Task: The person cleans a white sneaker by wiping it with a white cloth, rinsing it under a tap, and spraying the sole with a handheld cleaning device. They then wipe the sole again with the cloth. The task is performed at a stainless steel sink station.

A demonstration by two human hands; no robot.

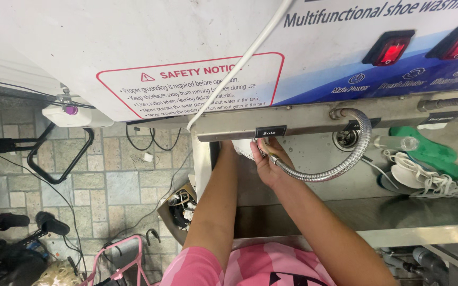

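Pink sleeves (250, 267) sit nearest the lens; both forearms are stretched up from them into a steel sink (314, 159) built into a white washing machine (133, 47).

Right hand (269, 165): fingers are wrapped around the end of a flexible metal hose (345, 161), which is looped down from a fitting at the back wall of the sink.

Left hand (228, 145): mostly hidden under the machine's front lip, so its fingers cannot be judged clenched or released. It is placed against a white shoe (246, 149), only partly seen, tucked high at the sink's left end just beside the hose end.

Step judged: rinsing or scrubbing of the shoe, with the hose aimed at it at close range. No water stream can be made out.

Next move calls for the shoe to be kept steady and turned under the hose end, with the hose loop kept clear of the drain (346, 139).

Well apart at the right: green insole (431, 151), white insole (406, 177), white laces (441, 182).
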